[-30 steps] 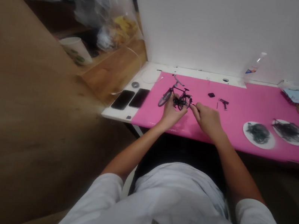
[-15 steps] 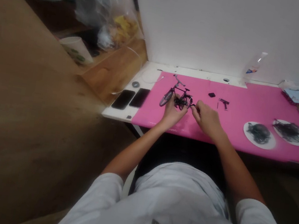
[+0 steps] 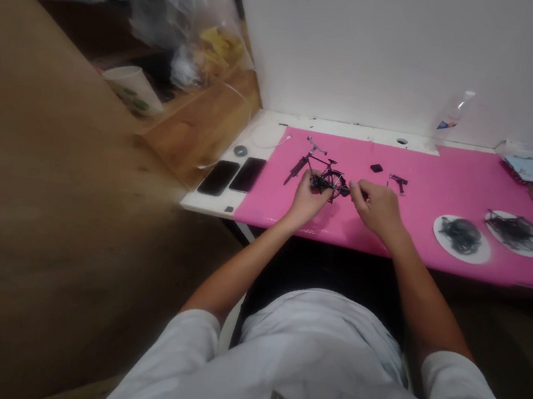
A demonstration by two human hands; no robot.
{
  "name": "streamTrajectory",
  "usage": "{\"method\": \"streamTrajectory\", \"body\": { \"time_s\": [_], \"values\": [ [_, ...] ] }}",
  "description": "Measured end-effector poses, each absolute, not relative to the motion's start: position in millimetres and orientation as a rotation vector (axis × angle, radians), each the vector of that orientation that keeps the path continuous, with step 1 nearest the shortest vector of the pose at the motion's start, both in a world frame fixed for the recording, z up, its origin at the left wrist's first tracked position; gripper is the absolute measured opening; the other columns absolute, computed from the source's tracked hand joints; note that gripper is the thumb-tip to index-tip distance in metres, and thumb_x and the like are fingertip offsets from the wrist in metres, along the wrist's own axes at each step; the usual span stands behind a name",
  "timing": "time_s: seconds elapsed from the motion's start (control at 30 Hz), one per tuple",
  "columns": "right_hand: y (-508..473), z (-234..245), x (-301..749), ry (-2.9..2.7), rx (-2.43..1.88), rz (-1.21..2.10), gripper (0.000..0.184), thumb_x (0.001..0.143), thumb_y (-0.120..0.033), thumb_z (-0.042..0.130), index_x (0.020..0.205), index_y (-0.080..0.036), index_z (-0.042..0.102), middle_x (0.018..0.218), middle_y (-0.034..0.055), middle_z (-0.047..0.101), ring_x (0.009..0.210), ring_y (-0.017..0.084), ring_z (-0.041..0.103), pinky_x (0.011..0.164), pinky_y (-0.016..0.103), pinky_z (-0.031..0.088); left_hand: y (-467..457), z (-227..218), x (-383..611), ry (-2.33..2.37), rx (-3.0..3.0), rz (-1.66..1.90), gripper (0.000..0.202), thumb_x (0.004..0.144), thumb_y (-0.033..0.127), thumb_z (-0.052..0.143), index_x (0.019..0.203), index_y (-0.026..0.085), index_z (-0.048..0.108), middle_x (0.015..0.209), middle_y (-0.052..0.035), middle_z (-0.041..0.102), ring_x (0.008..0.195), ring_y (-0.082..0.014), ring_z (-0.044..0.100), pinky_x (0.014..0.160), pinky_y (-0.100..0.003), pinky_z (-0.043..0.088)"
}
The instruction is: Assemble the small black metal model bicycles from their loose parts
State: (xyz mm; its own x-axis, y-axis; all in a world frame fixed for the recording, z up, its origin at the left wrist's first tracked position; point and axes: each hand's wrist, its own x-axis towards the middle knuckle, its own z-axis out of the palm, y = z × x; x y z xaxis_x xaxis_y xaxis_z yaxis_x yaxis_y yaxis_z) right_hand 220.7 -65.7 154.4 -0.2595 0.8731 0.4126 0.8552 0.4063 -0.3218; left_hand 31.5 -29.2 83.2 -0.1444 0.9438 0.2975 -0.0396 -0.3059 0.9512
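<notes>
A small black model bicycle (image 3: 317, 167) stands on the pink mat (image 3: 407, 235). My left hand (image 3: 307, 199) is closed around its frame near the rear wheel. My right hand (image 3: 377, 207) is pinched on a small dark part at the rear wheel's right side; what that part is I cannot make out. The bicycle's handlebar points up and to the left.
Two black phones (image 3: 234, 175) and a grey disc (image 3: 240, 151) lie on the white desk edge at left. Small black parts (image 3: 377, 168) and a tool (image 3: 399, 181) lie behind my right hand. White plates (image 3: 461, 237) with dark parts sit at right. A plastic bottle (image 3: 453, 116) stands by the wall.
The bicycle has turned so its front wheel shows edge-on. My right hand has shifted slightly right and up, still at the rear wheel.
</notes>
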Motion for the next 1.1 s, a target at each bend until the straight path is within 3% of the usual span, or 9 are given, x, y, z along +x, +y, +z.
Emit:
{"method": "streamTrajectory", "body": {
  "time_s": [0.1,0.3,0.47,0.63,0.8,0.93,1.1],
  "values": [
    [-62,158,229,-2.023,-1.436,0.053,0.061,0.115,-0.059,0.032,0.081,-0.023,0.067,0.079,0.0093,0.073,0.072,0.025,0.066,0.069,0.035,0.038,-26,84,31,1.107,1.242,1.549,0.040,0.075,0.012,0.078,0.104,0.024,0.053,0.097,-0.0008,0.069,0.092,-0.0172,0.071,0.091,-0.032,0.057],
    [-51,151,232,-1.970,-1.396,0.191,0.049,0.115,-0.057,0.033,0.106,-0.023,0.067,0.088,0.0087,0.076,0.079,0.027,0.069,0.075,0.036,0.045,-26,86,31,1.028,1.000,1.466,0.041,0.073,0.015,0.078,0.107,0.022,0.055,0.095,-0.0009,0.073,0.092,-0.0177,0.073,0.090,-0.032,0.057],
    [-45,142,231,-1.992,-1.415,0.253,0.037,0.115,-0.048,0.035,0.117,-0.023,0.062,0.093,0.0088,0.076,0.078,0.027,0.066,0.075,0.037,0.045,-27,95,27,0.865,0.809,1.361,0.035,0.077,0.029,0.084,0.101,0.021,0.059,0.096,-0.0041,0.078,0.086,-0.0168,0.075,0.086,-0.033,0.059],
    [-38,135,233,-1.934,-1.371,0.295,0.032,0.113,-0.045,0.034,0.107,-0.024,0.058,0.094,0.0081,0.071,0.082,0.025,0.063,0.076,0.037,0.046,-30,107,24,0.761,0.754,1.302,0.029,0.082,0.035,0.089,0.091,0.018,0.067,0.089,-0.0048,0.077,0.082,-0.0175,0.073,0.081,-0.033,0.060],
    [-33,130,229,-1.825,-1.317,0.571,0.047,0.107,-0.065,0.045,0.088,-0.024,0.059,0.078,0.0035,0.062,0.074,0.021,0.056,0.069,0.034,0.046,-35,107,27,0.739,0.733,1.210,0.027,0.083,0.035,0.090,0.091,0.017,0.071,0.095,-0.0091,0.080,0.089,-0.0205,0.076,0.083,-0.035,0.062],
    [-33,131,225,-1.699,-1.294,0.900,0.062,0.097,-0.081,0.057,0.078,-0.022,0.061,0.063,-0.0020,0.048,0.060,0.015,0.042,0.058,0.030,0.036,-31,96,28,0.738,0.805,1.189,0.031,0.082,0.035,0.092,0.097,0.015,0.073,0.098,-0.0103,0.081,0.084,-0.0203,0.076,0.079,-0.035,0.063],
    [-34,129,225,-1.618,-1.297,1.073,0.067,0.081,-0.083,0.078,0.068,-0.021,0.057,0.057,-0.0063,0.036,0.055,0.010,0.028,0.052,0.028,0.021,-23,83,26,0.768,0.904,1.189,0.029,0.083,0.030,0.090,0.101,0.016,0.073,0.102,-0.0091,0.081,0.085,-0.0196,0.077,0.074,-0.031,0.064]
  ]
}}
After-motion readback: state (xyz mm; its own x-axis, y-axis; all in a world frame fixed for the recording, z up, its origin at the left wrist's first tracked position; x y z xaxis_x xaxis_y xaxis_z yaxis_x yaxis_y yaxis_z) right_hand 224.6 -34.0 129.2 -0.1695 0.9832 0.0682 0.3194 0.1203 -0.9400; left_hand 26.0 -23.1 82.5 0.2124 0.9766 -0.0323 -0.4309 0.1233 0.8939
